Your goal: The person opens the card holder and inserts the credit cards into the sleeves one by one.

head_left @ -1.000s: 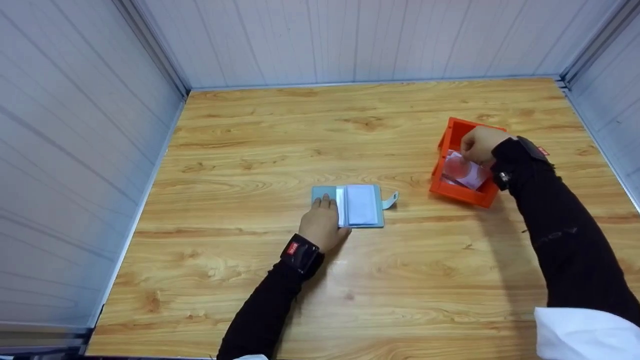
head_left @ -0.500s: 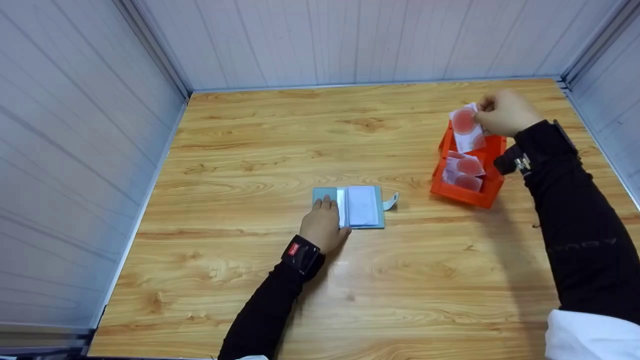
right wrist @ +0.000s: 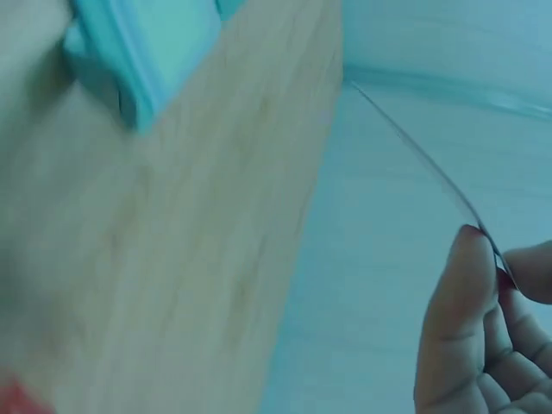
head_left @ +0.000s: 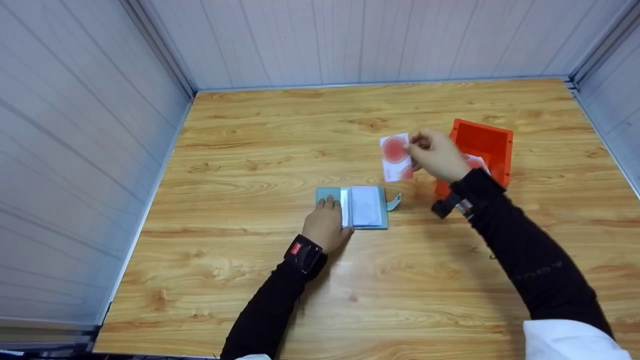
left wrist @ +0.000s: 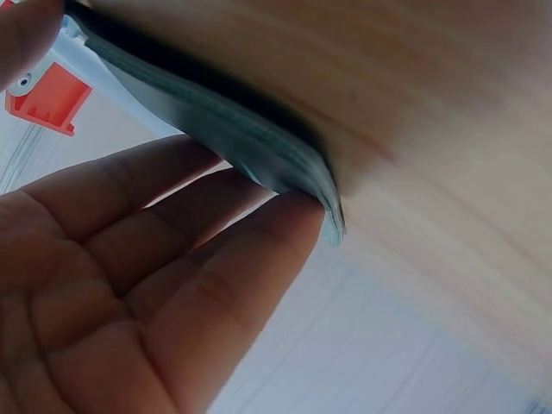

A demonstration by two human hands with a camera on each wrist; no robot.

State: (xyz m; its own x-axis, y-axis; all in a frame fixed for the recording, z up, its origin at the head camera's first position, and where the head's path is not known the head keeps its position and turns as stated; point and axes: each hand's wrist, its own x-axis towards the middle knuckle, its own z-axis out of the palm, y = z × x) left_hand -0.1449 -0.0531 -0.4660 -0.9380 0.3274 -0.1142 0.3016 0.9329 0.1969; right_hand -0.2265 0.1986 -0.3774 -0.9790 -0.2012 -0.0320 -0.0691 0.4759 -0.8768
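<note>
A small light-blue card holder [head_left: 365,207] lies opened on the wooden table, its clear sleeves facing up and its snap strap [head_left: 394,201] sticking out to the right. My left hand [head_left: 324,227] rests on its left cover with fingers straight; the left wrist view shows the fingertips [left wrist: 297,211] touching the cover. Between thumb and fingers my right hand [head_left: 436,154] pinches a white card [head_left: 396,157] with a red circle printed on it. The card is raised above the table, behind the holder; the right wrist view catches it edge-on, as a thin line.
An orange bin [head_left: 484,136] stands at the right, with more red-and-white cards [head_left: 475,162] inside, partly hidden by my right hand and wrist. White panel walls [head_left: 320,45] border the table [head_left: 270,145] at the back and both sides.
My right hand has lifted the card out of the orange bin and carried it left toward the card holder. My left hand has stayed on the cover.
</note>
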